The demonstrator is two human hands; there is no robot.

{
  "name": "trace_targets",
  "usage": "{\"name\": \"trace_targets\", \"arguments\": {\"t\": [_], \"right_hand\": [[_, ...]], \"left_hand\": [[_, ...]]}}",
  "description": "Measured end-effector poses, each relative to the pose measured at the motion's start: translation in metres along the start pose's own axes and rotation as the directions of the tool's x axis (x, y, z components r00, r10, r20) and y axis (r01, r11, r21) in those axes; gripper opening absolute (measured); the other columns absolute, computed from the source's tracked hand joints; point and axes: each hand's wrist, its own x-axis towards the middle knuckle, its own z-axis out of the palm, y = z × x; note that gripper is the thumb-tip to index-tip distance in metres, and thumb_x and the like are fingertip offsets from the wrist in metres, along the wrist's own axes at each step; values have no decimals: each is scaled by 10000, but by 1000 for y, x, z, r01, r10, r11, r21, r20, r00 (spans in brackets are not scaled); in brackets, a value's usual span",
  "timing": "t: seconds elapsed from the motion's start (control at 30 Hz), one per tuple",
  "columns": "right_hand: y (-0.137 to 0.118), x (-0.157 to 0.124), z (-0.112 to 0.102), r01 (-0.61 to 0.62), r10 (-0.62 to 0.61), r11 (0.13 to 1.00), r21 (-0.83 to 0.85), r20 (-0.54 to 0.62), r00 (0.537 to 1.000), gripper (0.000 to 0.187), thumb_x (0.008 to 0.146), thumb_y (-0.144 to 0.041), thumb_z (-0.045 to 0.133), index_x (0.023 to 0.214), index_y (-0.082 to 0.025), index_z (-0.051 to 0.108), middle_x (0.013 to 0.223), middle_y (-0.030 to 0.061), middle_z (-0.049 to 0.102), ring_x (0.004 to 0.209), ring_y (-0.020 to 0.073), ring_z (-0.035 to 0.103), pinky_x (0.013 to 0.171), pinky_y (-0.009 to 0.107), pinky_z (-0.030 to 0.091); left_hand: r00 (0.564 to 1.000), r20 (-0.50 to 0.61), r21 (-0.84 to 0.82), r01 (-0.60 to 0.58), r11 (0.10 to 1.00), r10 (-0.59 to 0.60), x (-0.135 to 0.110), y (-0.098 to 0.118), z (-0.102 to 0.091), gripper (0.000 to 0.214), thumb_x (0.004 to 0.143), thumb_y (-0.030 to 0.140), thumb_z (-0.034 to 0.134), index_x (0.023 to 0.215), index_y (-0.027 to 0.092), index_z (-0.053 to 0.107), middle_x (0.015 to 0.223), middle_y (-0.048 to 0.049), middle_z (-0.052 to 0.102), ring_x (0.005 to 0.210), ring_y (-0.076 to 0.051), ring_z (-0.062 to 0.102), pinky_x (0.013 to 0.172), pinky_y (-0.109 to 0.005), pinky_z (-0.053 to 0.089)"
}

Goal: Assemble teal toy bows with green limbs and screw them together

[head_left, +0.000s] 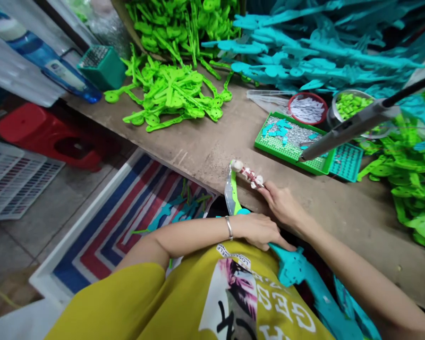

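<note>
My left hand (258, 230), a metal bracelet on its wrist, is closed on a teal plastic part (293, 267) in front of my shirt. That part's lower end runs down past my right forearm. Just above the hand is a curved green strip (235, 191) with a clear or silvery blade-like edge and a teal round end. My right hand (282, 202) is closed on a short stick-like tool (248, 174) wrapped in white and reddish material. Its pale rounded tip is close to the top of the green strip; contact is unclear.
On the workbench (198, 148) lie green plastic parts (173, 94), teal parts (304, 52), a green tray of small metal pieces (290, 137), a red bowl (307, 108) and a metal bowl (352, 106). A grey rod-like tool (343, 130) hangs above the tray. A striped-lined bin (102, 226) stands below left.
</note>
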Motion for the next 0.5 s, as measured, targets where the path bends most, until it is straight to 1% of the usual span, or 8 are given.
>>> {"name": "trace_targets", "arguments": {"t": [0.07, 0.13, 0.17, 0.23, 0.3, 0.37, 0.43, 0.5], "right_hand": [[4, 1, -5, -1, 1, 998, -59, -14, 1000, 320, 1037, -461, 357, 901, -242, 546, 669, 28, 617, 557, 181, 532, 559, 280, 257], [14, -7, -23, 102, -112, 992, -77, -146, 983, 322, 1038, -444, 356, 900, -230, 553, 710, 40, 636, 602, 181, 559, 585, 281, 285], [21, -15, -36, 183, -200, 979, -93, -224, 954, 322, 1036, -432, 355, 890, -225, 553, 722, 44, 639, 620, 176, 567, 596, 281, 305], [38, -36, -66, 318, -360, 932, -172, -371, 856, 316, 1031, -406, 351, 892, -216, 562, 738, 46, 641, 642, 168, 577, 615, 280, 346], [59, -59, -97, 333, -429, 902, -274, -488, 760, 295, 1024, -386, 366, 919, -210, 577, 749, 45, 650, 650, 164, 581, 623, 279, 375], [81, -80, -129, 193, -341, 935, -296, -611, 715, 282, 1018, -387, 393, 944, -206, 596, 772, 45, 667, 658, 163, 588, 636, 277, 397], [106, -94, -160, -77, -97, 978, -194, -748, 657, 296, 1008, -420, 423, 963, -203, 619, 808, 50, 686, 679, 172, 602, 656, 281, 413], [134, -100, -193, -377, 187, 925, -36, -822, 537, 292, 968, -436, 493, 1026, -196, 648, 858, 68, 708, 730, 203, 623, 692, 299, 432]], "left_hand": [[1000, 1, 46, -6, 999, 6, -3, 5, -1, 675, 888, 223, 603, 1522, 392, 447, 982, -21, 712, 837, -216, 679, 698, -290, 484], [999, -32, 106, 18, 994, -15, -6, 13, -4, 686, 892, 220, 611, 1528, 401, 431, 986, -19, 698, 846, -206, 677, 698, -275, 485], [999, -31, 138, 37, 990, -33, -7, 17, -7, 694, 896, 220, 614, 1533, 412, 418, 983, -16, 694, 832, -200, 677, 699, -268, 488], [997, -4, 193, 71, 979, -71, -8, 25, -17, 720, 912, 213, 602, 1553, 441, 365, 1027, -20, 695, 836, -200, 687, 717, -267, 503], [992, 3, 246, 118, 962, -122, -9, 30, -28, 740, 921, 165, 566, 1558, 467, 339, 1108, -36, 697, 901, -226, 705, 754, -295, 530], [983, 28, 287, 165, 944, -180, -11, 33, -38, 802, 902, 105, 540, 1561, 497, 305, 1174, -44, 696, 948, -257, 717, 779, -337, 558], [974, 28, 314, 204, 927, -224, -15, 32, -42, 857, 876, 56, 515, 1560, 518, 287, 1244, -49, 690, 991, -278, 724, 810, -379, 576], [966, -5, 339, 244, 909, -257, -21, 26, -43, 872, 864, 47, 504, 1550, 541, 288, 1282, -52, 689, 993, -292, 734, 810, -402, 587]]}}
